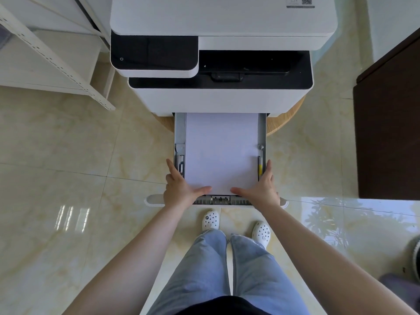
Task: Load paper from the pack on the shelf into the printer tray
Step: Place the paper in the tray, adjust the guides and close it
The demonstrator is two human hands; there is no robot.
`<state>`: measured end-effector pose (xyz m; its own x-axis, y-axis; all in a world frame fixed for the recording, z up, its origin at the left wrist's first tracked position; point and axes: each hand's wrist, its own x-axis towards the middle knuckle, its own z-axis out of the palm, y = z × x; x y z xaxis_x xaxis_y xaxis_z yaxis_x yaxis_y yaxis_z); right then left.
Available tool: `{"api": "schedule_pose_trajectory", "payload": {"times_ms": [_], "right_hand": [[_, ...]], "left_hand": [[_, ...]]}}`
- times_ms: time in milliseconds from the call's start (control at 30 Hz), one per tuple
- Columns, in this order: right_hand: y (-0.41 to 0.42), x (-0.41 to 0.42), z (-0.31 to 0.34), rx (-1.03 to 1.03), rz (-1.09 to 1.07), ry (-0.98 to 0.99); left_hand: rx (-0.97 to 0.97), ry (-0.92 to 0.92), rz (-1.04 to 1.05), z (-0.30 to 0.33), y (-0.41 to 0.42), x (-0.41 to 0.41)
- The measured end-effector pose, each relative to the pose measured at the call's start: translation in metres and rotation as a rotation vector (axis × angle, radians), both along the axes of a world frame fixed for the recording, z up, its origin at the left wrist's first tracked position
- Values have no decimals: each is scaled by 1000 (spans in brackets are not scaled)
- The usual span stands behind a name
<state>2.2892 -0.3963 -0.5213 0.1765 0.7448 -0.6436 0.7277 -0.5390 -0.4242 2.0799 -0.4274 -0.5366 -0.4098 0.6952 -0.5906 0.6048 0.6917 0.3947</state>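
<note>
A white and black printer (pixel 218 64) stands on a round wooden stool, its grey paper tray (pixel 179 133) pulled out toward me. A stack of white paper (pixel 221 151) lies flat in the tray. My left hand (pixel 181 189) rests at the tray's near left corner, fingers along the outer side, thumb lying on the paper's near edge. My right hand (pixel 261 189) mirrors it at the near right corner, thumb on the paper. Both hands are spread flat, not closed around anything. The paper pack is not in view.
A white metal shelf (pixel 45 60) stands at the upper left. A dark brown cabinet (pixel 388 133) is at the right. The floor is glossy beige tile. My legs and white clogs (pixel 236 226) are right below the tray's front panel (pixel 154 198).
</note>
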Motion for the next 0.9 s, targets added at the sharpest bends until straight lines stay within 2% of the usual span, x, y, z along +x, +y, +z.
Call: {"api": "schedule_pose_trajectory", "payload": {"times_ms": [400,767,900], "right_hand": [[-3,-13,-10,83,-3,-180],[-3,0,-12,105,4,-47],[-3,-1,-10,108,5,-68]], "left_hand": [[71,254,-18,-3,-2,11],[76,178,-75,1,-2,-1],[91,171,-59,1,0,-2]]}}
